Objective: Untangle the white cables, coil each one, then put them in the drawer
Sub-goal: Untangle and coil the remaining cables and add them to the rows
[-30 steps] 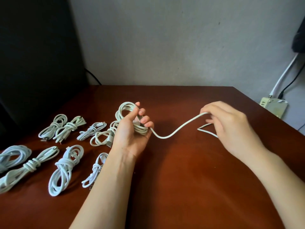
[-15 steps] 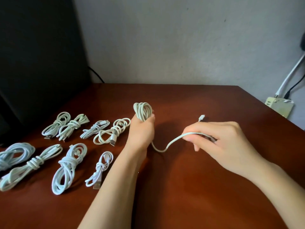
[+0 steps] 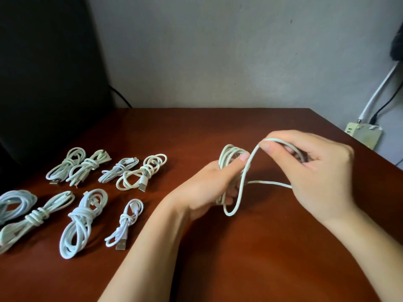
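My left hand grips a bundle of white cable loops above the middle of the brown table. My right hand pinches the free length of the same cable right beside the bundle, at its top. A loop of that length hangs down below my left hand, and a short stretch runs to the right under my right palm. Several coiled white cables lie in two rows on the table's left side. No drawer is in view.
A dark panel stands behind the table's left edge. At the right, off the table's far corner, a cream power strip sits with a white and a black lead plugged in. A grey wall closes the back.
My right hand has carried the free cable length up and left to the bundle in my left hand. The loose tail has become shorter and a new loop hangs below.
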A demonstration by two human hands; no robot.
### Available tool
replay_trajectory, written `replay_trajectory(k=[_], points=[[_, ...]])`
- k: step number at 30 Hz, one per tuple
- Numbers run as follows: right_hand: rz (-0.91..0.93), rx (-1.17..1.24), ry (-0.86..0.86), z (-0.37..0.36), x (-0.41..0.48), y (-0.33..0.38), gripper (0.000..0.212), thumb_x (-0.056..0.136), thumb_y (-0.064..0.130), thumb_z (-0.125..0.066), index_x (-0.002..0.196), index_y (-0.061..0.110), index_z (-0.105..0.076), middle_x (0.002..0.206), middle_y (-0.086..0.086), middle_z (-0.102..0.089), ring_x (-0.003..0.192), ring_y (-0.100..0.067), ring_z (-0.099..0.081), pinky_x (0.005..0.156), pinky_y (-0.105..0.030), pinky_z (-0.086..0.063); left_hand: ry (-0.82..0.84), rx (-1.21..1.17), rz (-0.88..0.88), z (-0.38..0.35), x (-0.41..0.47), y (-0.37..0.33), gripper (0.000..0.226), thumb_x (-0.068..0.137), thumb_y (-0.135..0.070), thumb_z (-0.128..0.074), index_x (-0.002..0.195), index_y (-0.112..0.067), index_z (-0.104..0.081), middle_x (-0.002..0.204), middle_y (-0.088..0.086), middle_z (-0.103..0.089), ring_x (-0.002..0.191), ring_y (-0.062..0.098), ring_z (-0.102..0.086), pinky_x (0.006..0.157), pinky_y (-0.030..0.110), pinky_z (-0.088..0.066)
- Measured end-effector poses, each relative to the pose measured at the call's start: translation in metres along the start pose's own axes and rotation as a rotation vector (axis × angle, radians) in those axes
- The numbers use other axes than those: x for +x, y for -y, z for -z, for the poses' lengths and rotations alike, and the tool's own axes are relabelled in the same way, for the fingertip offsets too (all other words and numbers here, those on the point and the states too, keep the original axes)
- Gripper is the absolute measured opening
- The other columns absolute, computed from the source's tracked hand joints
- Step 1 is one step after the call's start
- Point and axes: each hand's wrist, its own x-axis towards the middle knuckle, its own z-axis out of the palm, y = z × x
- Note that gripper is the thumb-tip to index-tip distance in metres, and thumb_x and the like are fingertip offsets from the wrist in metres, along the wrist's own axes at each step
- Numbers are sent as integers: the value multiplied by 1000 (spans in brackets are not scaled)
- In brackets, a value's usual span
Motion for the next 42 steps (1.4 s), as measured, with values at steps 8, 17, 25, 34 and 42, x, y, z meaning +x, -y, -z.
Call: replay_trajectory(k=[8,17,25,34,42], points=[[-82,-96,-94,2,0,-6,18,89,24,-67,86,9,-76,62,-5,-63,52,-14,-47,55,-17,-37,390,-88,140,-9,-5,-1,83,53,-92,-28,85,-19,-52,65,0,-46,45,3,-38,41,12,-34],[-191,-54,-53,2,-1,-9,19,88,28,-65,86,13,-75,74,0,-70,67,-19,-64,58,-30,-51,487,9,36,-3,-9,-2,59,66,-15,-77,116,2,-52,71,-4,-49,59,1,-46,50,11,-38],[-275,28,-29,1,1,-8,3,83,23,-71,84,20,-72,60,17,-61,49,-3,-47,55,-6,-32,430,-86,39,-2,-10,-1,30,70,2,-57,95,-15,-52,76,-1,-55,62,2,-50,50,11,-40],[-494,252,-54,1,7,-8,14,76,18,-78,75,27,-68,44,6,-39,44,-7,-31,48,-14,-27,449,-55,-30,0,-11,-1,32,73,7,-58,95,-15,-49,79,-2,-52,63,0,-51,53,11,-40],[-655,419,13,3,10,-9,13,91,14,-62,85,23,-69,52,4,-53,44,-8,-43,44,-19,-38,107,-533,-99,3,-3,-5,36,81,-12,-62,115,-9,-56,66,0,-51,47,3,-39,43,13,-36]])
